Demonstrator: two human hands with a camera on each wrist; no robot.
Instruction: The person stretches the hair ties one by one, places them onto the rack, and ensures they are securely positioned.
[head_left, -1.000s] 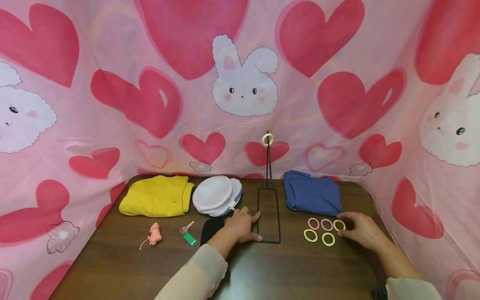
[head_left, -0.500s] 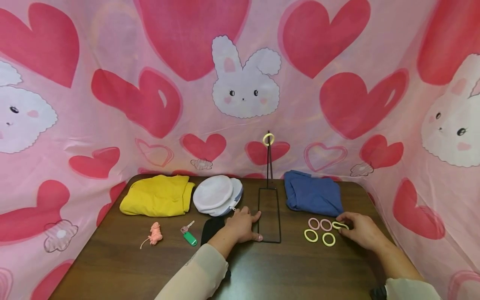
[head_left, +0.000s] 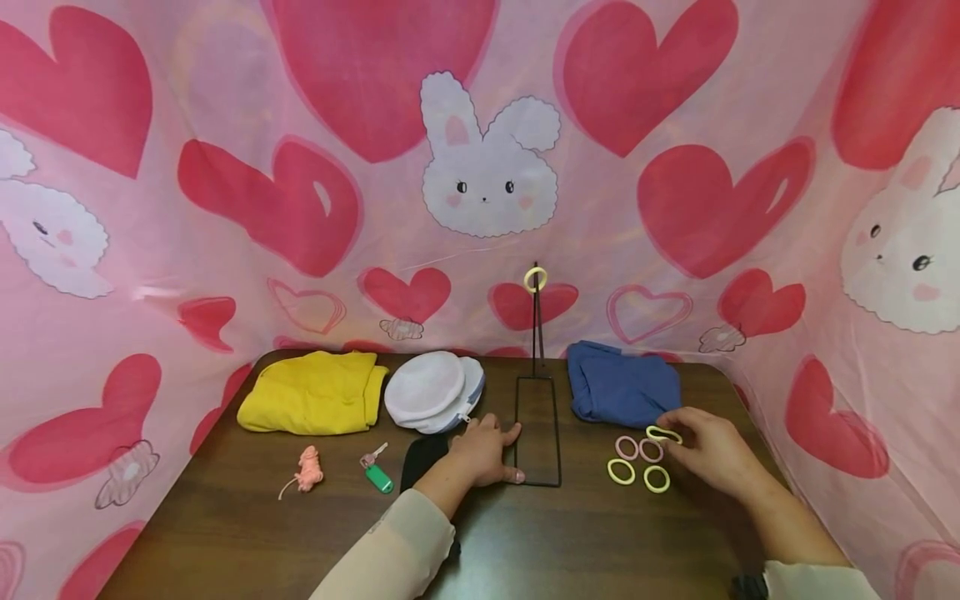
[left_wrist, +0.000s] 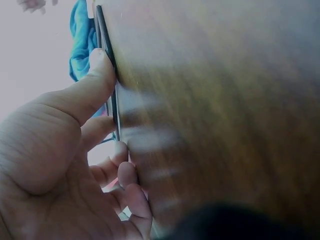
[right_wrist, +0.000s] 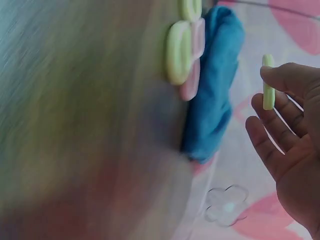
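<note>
A person's right hand (head_left: 712, 454) pinches a yellow hair tie (head_left: 663, 434), lifted just above the wooden surface (head_left: 600, 542) in front of a folded blue cloth (head_left: 622, 392). Four more hair ties (head_left: 636, 462), two pink and two yellow, lie just beside it. The left hand (head_left: 483, 450) rests flat, fingers relaxed, against the base of a black wire stand (head_left: 537, 433) whose top carries another yellow tie (head_left: 536, 278).

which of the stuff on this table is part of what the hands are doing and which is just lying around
In use:
- yellow hair tie, pinched by the right hand
- four hair ties on the table
- wire stand, base touched by the left hand
- yellow tie on the stand's top

Lying about:
- yellow cloth
- white mesh bag
- blue cloth
- green key tag
- pink toy
</note>
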